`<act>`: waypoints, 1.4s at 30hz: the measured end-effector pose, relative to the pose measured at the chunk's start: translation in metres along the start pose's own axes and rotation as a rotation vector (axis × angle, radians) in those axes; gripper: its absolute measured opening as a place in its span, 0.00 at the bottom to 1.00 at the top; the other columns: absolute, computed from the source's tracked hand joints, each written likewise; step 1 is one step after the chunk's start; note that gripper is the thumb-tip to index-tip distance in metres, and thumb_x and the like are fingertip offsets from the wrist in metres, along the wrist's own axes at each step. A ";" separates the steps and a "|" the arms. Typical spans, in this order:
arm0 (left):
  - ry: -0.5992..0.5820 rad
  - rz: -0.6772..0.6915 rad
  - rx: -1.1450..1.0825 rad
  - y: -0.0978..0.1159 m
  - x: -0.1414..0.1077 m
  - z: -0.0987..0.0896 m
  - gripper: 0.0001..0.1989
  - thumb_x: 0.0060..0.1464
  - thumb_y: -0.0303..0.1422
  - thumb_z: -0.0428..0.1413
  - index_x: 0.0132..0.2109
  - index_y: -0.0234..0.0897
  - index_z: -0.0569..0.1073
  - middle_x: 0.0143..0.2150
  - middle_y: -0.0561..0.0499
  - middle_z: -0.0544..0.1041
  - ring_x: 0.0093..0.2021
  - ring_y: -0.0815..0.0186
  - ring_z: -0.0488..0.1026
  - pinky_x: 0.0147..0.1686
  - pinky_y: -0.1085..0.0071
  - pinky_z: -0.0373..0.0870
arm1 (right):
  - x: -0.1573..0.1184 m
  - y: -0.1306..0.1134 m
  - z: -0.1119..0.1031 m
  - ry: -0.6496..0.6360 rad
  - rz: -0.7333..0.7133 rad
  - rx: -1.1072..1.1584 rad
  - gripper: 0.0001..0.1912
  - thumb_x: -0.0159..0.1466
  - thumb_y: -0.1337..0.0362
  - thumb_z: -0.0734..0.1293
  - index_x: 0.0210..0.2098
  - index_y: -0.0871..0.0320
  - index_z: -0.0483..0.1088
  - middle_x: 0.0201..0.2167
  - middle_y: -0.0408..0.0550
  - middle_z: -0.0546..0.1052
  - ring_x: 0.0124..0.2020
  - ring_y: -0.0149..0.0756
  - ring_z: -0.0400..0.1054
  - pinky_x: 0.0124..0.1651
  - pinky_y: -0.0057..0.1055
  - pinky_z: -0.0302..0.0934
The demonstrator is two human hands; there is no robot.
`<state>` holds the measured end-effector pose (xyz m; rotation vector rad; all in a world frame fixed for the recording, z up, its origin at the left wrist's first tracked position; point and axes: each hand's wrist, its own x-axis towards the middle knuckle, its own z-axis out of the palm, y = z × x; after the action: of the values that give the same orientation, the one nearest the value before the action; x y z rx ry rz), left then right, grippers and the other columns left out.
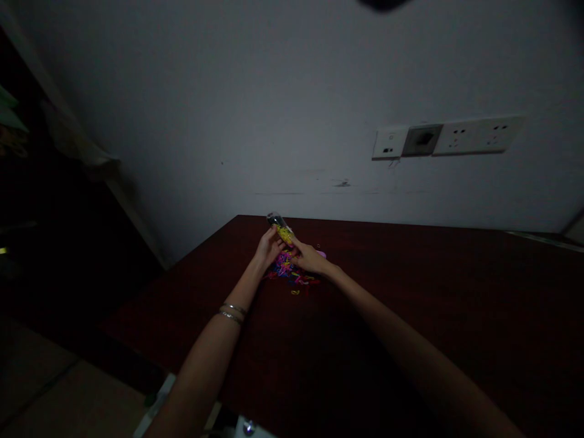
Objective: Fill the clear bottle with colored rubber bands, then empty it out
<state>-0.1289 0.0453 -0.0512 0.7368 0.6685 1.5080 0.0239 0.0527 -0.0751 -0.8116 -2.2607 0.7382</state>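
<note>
A clear container (276,219) with yellow pieces (285,235) inside is tilted above the table. My left hand (268,246) wraps its left side, fingers curled round it. My right hand (309,257) grips its lower right end, thumb against it. Below and between both hands lies a loose pile of small pink, blue, red and yellow loops (285,265). One yellow piece (295,292) lies apart, nearer to me. A pink object (322,253) shows partly behind my right hand. The picture is dim and the pieces are small.
The dark red wooden table (410,292) stands against a pale wall with a row of sockets (469,135) at the right. Its left edge drops to a dark area and a tiled floor (68,389). A white object (157,404) shows below the front edge.
</note>
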 end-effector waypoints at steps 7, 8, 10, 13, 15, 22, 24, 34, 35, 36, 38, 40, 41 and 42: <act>0.050 -0.005 -0.035 0.000 0.004 -0.007 0.11 0.51 0.35 0.54 0.41 0.34 0.69 0.35 0.46 0.75 0.33 0.66 0.73 0.37 0.70 0.68 | 0.001 -0.001 -0.004 0.011 -0.055 -0.031 0.28 0.53 0.71 0.63 0.54 0.57 0.62 0.28 0.43 0.72 0.26 0.28 0.62 0.31 0.25 0.56; 0.064 0.000 -0.039 0.000 0.004 -0.008 0.11 0.52 0.35 0.54 0.40 0.33 0.69 0.34 0.46 0.75 0.33 0.66 0.73 0.36 0.70 0.68 | 0.000 -0.002 -0.006 0.018 -0.060 -0.036 0.27 0.53 0.71 0.62 0.53 0.57 0.63 0.28 0.43 0.72 0.26 0.28 0.62 0.31 0.25 0.56; 0.094 0.014 -0.043 0.001 0.005 -0.011 0.11 0.51 0.36 0.54 0.40 0.33 0.69 0.34 0.46 0.75 0.32 0.67 0.73 0.36 0.70 0.69 | -0.001 -0.005 -0.009 0.034 -0.066 -0.042 0.24 0.53 0.71 0.62 0.51 0.58 0.65 0.27 0.43 0.72 0.26 0.28 0.62 0.32 0.26 0.56; 0.146 0.054 -0.040 0.003 0.006 -0.016 0.13 0.50 0.37 0.56 0.40 0.34 0.69 0.32 0.48 0.74 0.31 0.68 0.73 0.35 0.70 0.69 | -0.002 -0.006 -0.015 0.050 -0.063 -0.052 0.21 0.54 0.71 0.62 0.47 0.57 0.69 0.27 0.43 0.72 0.27 0.29 0.62 0.33 0.26 0.56; 0.168 0.088 -0.031 0.006 0.005 -0.017 0.12 0.48 0.36 0.57 0.40 0.36 0.68 0.31 0.50 0.74 0.30 0.68 0.72 0.34 0.70 0.69 | -0.003 -0.006 -0.020 0.057 -0.045 -0.068 0.17 0.54 0.69 0.62 0.43 0.56 0.71 0.29 0.44 0.72 0.29 0.29 0.63 0.34 0.27 0.56; 0.026 0.144 0.059 0.011 -0.005 -0.006 0.12 0.46 0.29 0.58 0.41 0.42 0.69 0.28 0.54 0.72 0.26 0.71 0.69 0.27 0.75 0.66 | -0.004 -0.003 -0.031 0.121 -0.026 -0.078 0.08 0.53 0.67 0.63 0.29 0.58 0.75 0.32 0.47 0.72 0.33 0.32 0.65 0.38 0.29 0.58; -0.026 0.145 0.102 0.011 -0.006 -0.004 0.14 0.45 0.28 0.58 0.42 0.41 0.69 0.30 0.54 0.73 0.27 0.71 0.70 0.27 0.75 0.66 | -0.004 -0.003 -0.033 0.140 -0.020 -0.056 0.08 0.53 0.66 0.63 0.28 0.59 0.75 0.31 0.48 0.73 0.32 0.32 0.65 0.38 0.28 0.58; -0.092 0.112 0.241 0.008 -0.003 -0.003 0.14 0.39 0.28 0.62 0.37 0.29 0.74 0.30 0.48 0.75 0.27 0.70 0.71 0.30 0.74 0.64 | -0.004 -0.010 -0.049 0.176 0.033 -0.007 0.09 0.52 0.66 0.62 0.22 0.61 0.73 0.24 0.46 0.74 0.28 0.32 0.67 0.33 0.27 0.57; -0.089 0.111 0.247 0.008 -0.003 -0.003 0.14 0.38 0.28 0.62 0.37 0.29 0.74 0.30 0.48 0.76 0.27 0.70 0.70 0.30 0.74 0.64 | -0.004 -0.010 -0.050 0.179 0.045 -0.005 0.09 0.52 0.66 0.62 0.22 0.61 0.73 0.23 0.46 0.74 0.27 0.32 0.66 0.32 0.27 0.57; -0.087 0.112 0.252 0.007 -0.002 -0.004 0.15 0.37 0.28 0.63 0.37 0.29 0.75 0.30 0.48 0.76 0.26 0.70 0.70 0.30 0.74 0.63 | -0.004 -0.011 -0.051 0.178 0.054 -0.003 0.09 0.52 0.66 0.62 0.22 0.61 0.73 0.23 0.46 0.74 0.26 0.32 0.66 0.32 0.27 0.57; -0.086 0.119 0.261 0.006 0.000 -0.006 0.16 0.36 0.28 0.64 0.37 0.29 0.75 0.30 0.48 0.76 0.27 0.70 0.70 0.31 0.74 0.63 | -0.004 -0.010 -0.051 0.165 0.054 0.005 0.09 0.52 0.65 0.62 0.22 0.62 0.73 0.22 0.46 0.74 0.25 0.31 0.65 0.31 0.26 0.57; -0.085 0.133 0.276 0.005 0.002 -0.008 0.18 0.34 0.29 0.64 0.37 0.30 0.75 0.31 0.48 0.76 0.29 0.70 0.71 0.32 0.74 0.63 | -0.004 -0.009 -0.049 0.146 0.036 0.019 0.09 0.52 0.64 0.63 0.22 0.62 0.73 0.21 0.45 0.74 0.24 0.30 0.65 0.30 0.25 0.56; -0.080 0.140 0.288 0.004 0.004 -0.010 0.19 0.34 0.29 0.65 0.38 0.30 0.75 0.32 0.48 0.76 0.29 0.69 0.71 0.33 0.74 0.63 | -0.004 -0.008 -0.049 0.137 0.028 0.026 0.09 0.52 0.64 0.63 0.22 0.62 0.73 0.20 0.45 0.73 0.24 0.30 0.65 0.29 0.25 0.56; -0.071 0.150 0.301 0.003 0.005 -0.011 0.19 0.33 0.30 0.65 0.38 0.30 0.75 0.32 0.48 0.76 0.30 0.70 0.71 0.33 0.74 0.62 | -0.003 -0.008 -0.048 0.129 0.024 0.031 0.09 0.52 0.63 0.63 0.22 0.62 0.73 0.20 0.45 0.73 0.23 0.29 0.64 0.29 0.25 0.56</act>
<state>-0.1393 0.0504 -0.0553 1.0852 0.8109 1.5259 0.0569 0.0592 -0.0400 -0.8484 -2.1237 0.7094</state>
